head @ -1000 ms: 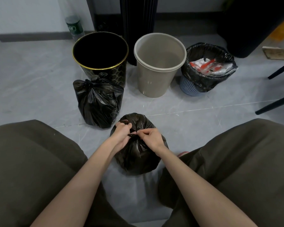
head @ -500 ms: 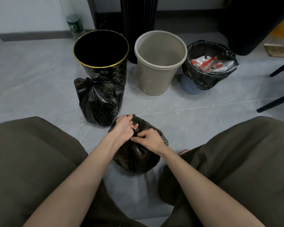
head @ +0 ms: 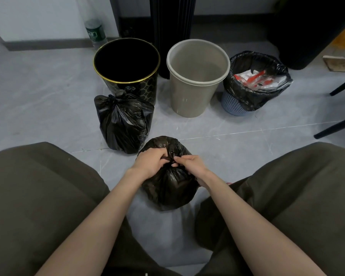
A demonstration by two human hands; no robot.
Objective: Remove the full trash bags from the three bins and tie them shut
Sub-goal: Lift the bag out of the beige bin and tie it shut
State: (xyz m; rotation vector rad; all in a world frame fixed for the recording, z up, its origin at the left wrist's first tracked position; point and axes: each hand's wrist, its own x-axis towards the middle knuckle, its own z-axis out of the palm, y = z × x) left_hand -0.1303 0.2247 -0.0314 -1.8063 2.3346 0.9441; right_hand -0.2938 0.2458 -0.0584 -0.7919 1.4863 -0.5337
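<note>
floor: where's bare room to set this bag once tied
Bare grey floor left of the knotted black plastic bag; also before the beige plastic bin and blue mesh basket. Crowded between your knees round the held black bag.

Loose trousers (head: pixel 38 206) of dark olive-brown cloth cover both legs, plain and matte, with broad soft folds over the knees and a few pale specks on the left leg. The left forearm (head: pixel 100 216) and right forearm (head: pixel 247 220) are bare up to the wrists; the left grip (head: pixel 149 166) and right grip (head: pixel 192 166) are bare too.
</note>
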